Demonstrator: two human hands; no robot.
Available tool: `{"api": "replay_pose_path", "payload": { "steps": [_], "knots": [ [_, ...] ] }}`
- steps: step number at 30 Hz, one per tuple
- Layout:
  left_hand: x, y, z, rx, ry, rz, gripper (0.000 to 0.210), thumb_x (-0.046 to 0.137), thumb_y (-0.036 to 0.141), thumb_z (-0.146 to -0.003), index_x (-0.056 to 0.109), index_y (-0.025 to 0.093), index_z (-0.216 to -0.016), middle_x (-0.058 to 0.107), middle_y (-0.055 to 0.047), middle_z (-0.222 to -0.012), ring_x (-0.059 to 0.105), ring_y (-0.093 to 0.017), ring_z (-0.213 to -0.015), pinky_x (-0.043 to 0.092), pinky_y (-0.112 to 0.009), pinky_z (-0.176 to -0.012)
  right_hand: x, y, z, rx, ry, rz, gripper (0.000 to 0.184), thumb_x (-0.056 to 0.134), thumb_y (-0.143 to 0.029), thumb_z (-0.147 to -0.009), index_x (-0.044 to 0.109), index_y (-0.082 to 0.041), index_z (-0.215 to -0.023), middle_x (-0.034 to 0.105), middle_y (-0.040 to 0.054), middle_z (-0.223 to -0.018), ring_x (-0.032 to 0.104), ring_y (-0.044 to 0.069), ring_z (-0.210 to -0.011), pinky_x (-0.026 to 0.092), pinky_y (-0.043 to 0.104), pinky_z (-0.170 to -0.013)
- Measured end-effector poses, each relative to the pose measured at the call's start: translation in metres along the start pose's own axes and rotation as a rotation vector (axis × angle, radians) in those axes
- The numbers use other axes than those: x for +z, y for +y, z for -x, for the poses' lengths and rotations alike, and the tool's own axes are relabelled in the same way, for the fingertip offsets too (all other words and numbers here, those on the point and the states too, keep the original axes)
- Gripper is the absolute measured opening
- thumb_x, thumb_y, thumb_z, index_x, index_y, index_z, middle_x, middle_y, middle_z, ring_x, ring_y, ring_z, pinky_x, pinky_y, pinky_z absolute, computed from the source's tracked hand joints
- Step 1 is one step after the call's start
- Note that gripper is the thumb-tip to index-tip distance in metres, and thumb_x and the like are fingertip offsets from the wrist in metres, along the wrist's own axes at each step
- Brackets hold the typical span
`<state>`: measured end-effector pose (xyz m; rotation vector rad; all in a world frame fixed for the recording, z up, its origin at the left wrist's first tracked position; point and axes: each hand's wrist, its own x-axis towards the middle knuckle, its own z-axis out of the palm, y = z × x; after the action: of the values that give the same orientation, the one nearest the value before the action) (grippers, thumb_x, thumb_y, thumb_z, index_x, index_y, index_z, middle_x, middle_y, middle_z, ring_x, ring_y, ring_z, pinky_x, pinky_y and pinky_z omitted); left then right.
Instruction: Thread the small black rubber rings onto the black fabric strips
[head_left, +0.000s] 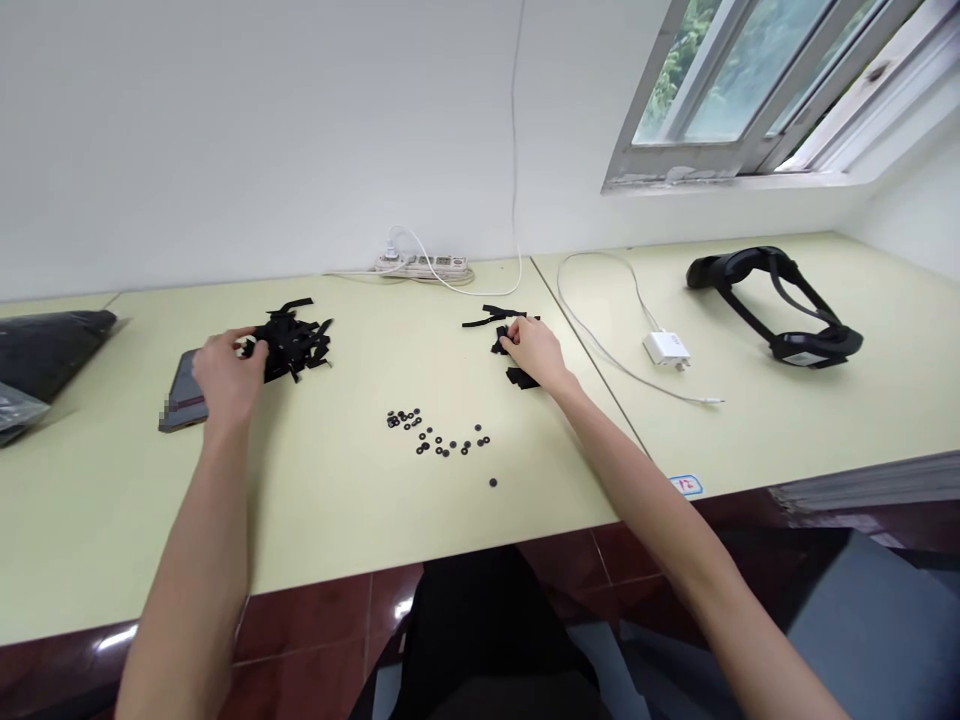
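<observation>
On the left side of the table lies a tangled pile of short black strips (294, 342). My left hand (231, 372) is at the pile's left edge, thumb and fingers curled around some black strips there. A dark phone (184, 395) lies flat, partly under that hand and wrist. Further right, my right hand (534, 350) rests on the table with its fingertips closed on a black strip (499, 340). More black strips (495, 314) lie just beyond its fingers, and another few (521, 378) sit below it. Its curled fingers are partly hidden.
Several small black rings (439, 440) are scattered between my arms. A white power strip (424, 266) with cables stands against the wall. To the right are a white charger (666, 348), its cable and a black headset (776, 300). A dark bag (45, 360) lies far left.
</observation>
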<state>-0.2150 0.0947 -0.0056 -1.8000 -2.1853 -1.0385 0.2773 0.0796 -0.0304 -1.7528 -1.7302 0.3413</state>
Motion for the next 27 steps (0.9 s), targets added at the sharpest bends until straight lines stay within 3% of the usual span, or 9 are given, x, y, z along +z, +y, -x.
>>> {"api": "replay_pose_path", "payload": {
  "steps": [2,5,7,10,13,15,17,21,27],
  "knots": [
    [0.003,0.018,0.009,0.065,0.019,0.046,0.016,0.067,0.021,-0.096,0.073,0.019,-0.11,0.074,-0.006,-0.128,0.064,-0.03,-0.126,0.043,-0.054,-0.125,0.003,-0.001,-0.002,-0.017,0.012,-0.028,0.018,0.067,-0.025,-0.095,0.056,-0.027,-0.081,0.073,0.011,-0.096,0.066,0.032,-0.1,0.054,0.048,-0.095],
    [0.005,0.063,0.03,0.194,-0.009,0.175,0.021,0.064,0.023,-0.098,0.077,0.02,-0.114,0.072,-0.009,-0.139,0.062,-0.033,-0.134,0.043,-0.055,-0.126,-0.002,-0.004,0.002,-0.023,0.067,-0.203,0.017,0.064,-0.036,-0.101,0.06,-0.027,-0.087,0.076,0.0074,-0.091,0.068,0.028,-0.092,0.054,0.045,-0.091],
    [0.003,0.1,0.048,0.284,-0.083,0.314,0.024,0.06,0.027,-0.1,0.078,0.022,-0.116,0.073,-0.01,-0.14,0.062,-0.033,-0.136,0.05,-0.05,-0.119,-0.01,-0.01,0.009,-0.009,0.049,-0.395,0.025,0.064,-0.048,-0.103,0.063,-0.027,-0.092,0.077,0.0044,-0.084,0.067,0.024,-0.08,0.054,0.042,-0.084],
    [-0.003,0.156,0.082,0.32,-0.343,0.586,0.029,0.064,0.04,-0.102,0.077,0.025,-0.122,0.074,-0.01,-0.141,0.067,-0.03,-0.132,0.056,-0.044,-0.11,-0.018,-0.028,0.025,-0.08,-0.13,-0.651,0.042,0.071,-0.067,-0.099,0.067,-0.026,-0.091,0.071,0.001,-0.072,0.061,0.02,-0.067,0.054,0.038,-0.075],
    [-0.006,0.194,0.108,0.129,-0.621,0.846,0.039,0.07,0.054,-0.101,0.074,0.027,-0.128,0.074,-0.009,-0.143,0.072,-0.028,-0.123,0.058,-0.041,-0.105,-0.018,-0.049,0.043,-0.197,-0.339,-0.75,0.051,0.079,-0.076,-0.091,0.072,-0.025,-0.092,0.069,-0.0002,-0.071,0.062,0.019,-0.067,0.054,0.037,-0.069],
    [-0.005,0.205,0.115,0.057,-0.818,0.911,0.043,0.075,0.064,-0.098,0.077,0.026,-0.118,0.079,-0.009,-0.122,0.073,-0.028,-0.114,0.058,-0.041,-0.101,-0.017,-0.059,0.053,-0.225,-0.439,-0.751,0.05,0.079,-0.075,-0.092,0.073,-0.026,-0.09,0.068,-0.0006,-0.07,0.062,0.018,-0.067,0.052,0.036,-0.068],
    [-0.001,0.207,0.113,0.034,-0.885,0.939,0.045,0.08,0.068,-0.093,0.078,0.024,-0.102,0.076,-0.007,-0.102,0.071,-0.027,-0.105,0.058,-0.042,-0.1,-0.016,-0.064,0.058,-0.229,-0.46,-0.763,0.047,0.08,-0.072,-0.094,0.073,-0.025,-0.091,0.069,-0.0002,-0.072,0.063,0.018,-0.069,0.054,0.037,-0.071],
    [0.004,0.202,0.103,-0.073,-0.78,1.045,0.049,0.09,0.068,-0.085,0.072,0.022,-0.086,0.069,-0.004,-0.095,0.067,-0.022,-0.099,0.059,-0.038,-0.1,-0.018,-0.064,0.058,-0.218,-0.44,-0.795,0.04,0.077,-0.064,-0.1,0.074,-0.024,-0.096,0.075,0.0026,-0.082,0.07,0.021,-0.081,0.059,0.041,-0.085],
    [0.006,0.203,0.115,-0.24,-0.713,1.253,0.052,0.094,0.067,-0.082,0.071,0.022,-0.092,0.077,-0.006,-0.115,0.073,-0.026,-0.122,0.062,-0.037,-0.107,-0.015,-0.062,0.061,-0.194,-0.464,-0.76,0.03,0.071,-0.054,-0.105,0.074,-0.024,-0.101,0.08,0.0033,-0.092,0.076,0.021,-0.092,0.06,0.041,-0.097]
  ]
}}
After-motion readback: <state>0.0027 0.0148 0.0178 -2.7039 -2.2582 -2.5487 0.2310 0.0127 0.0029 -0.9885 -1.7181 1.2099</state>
